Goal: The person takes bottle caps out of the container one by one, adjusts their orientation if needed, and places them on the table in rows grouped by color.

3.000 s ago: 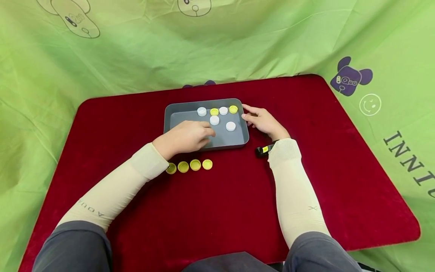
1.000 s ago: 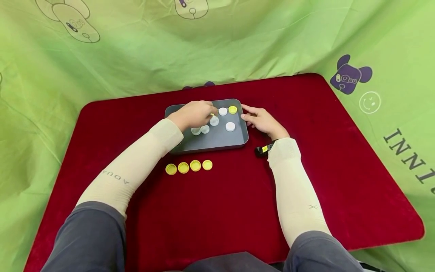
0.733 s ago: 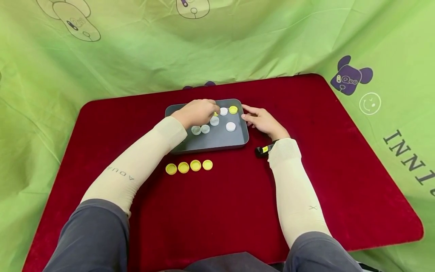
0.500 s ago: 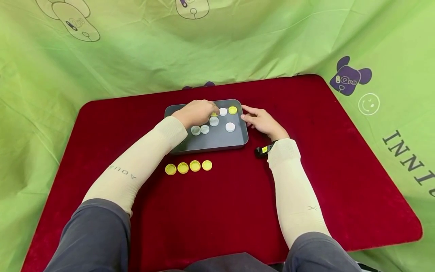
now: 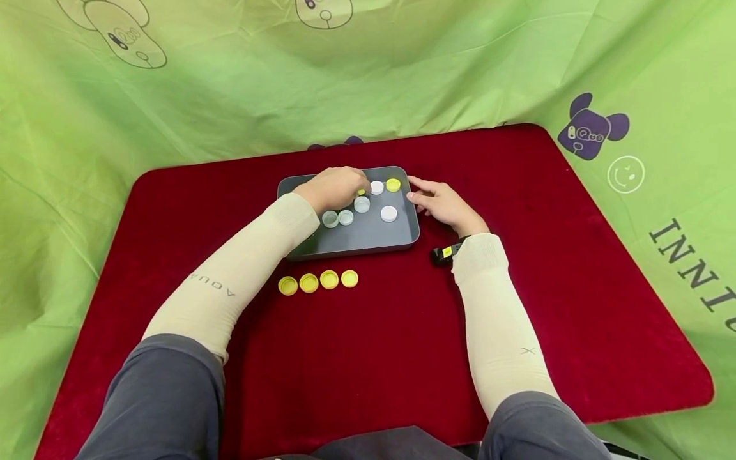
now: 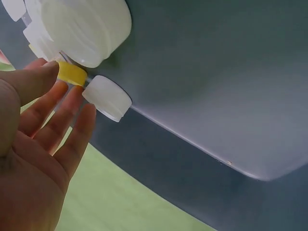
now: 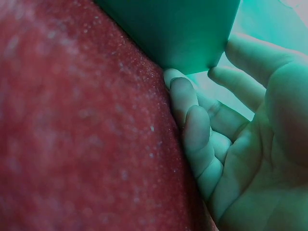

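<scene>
My left hand (image 5: 336, 187) reaches over the back of a grey tray (image 5: 368, 246). Its thumb and fingertips pinch a yellow cap (image 6: 72, 73), which stands beside a white cap (image 6: 108, 98) along the back wall in the left wrist view. A white cap (image 5: 376, 188) and a yellow cap (image 5: 393, 184) lie to the right of that hand. Nearer are a translucent cap (image 5: 361, 204) with its hollow side up, two similar caps (image 5: 345, 218) and a white cap (image 5: 388, 214). My right hand (image 5: 445, 203) touches the tray's right wall with thumb and forefinger, its other fingers loosely bent.
In front of the tray, several yellow caps (image 5: 329, 280) lie in a row, hollow side up, on the red tablecloth (image 5: 368, 358). A black device (image 5: 444, 255) sits at the right wrist. Green fabric (image 5: 230, 83) hangs behind the table.
Over three seconds my left hand moved from the tray's front to its back and took hold of the yellow cap. The middle white cap now lies hollow side up. My right hand stayed put.
</scene>
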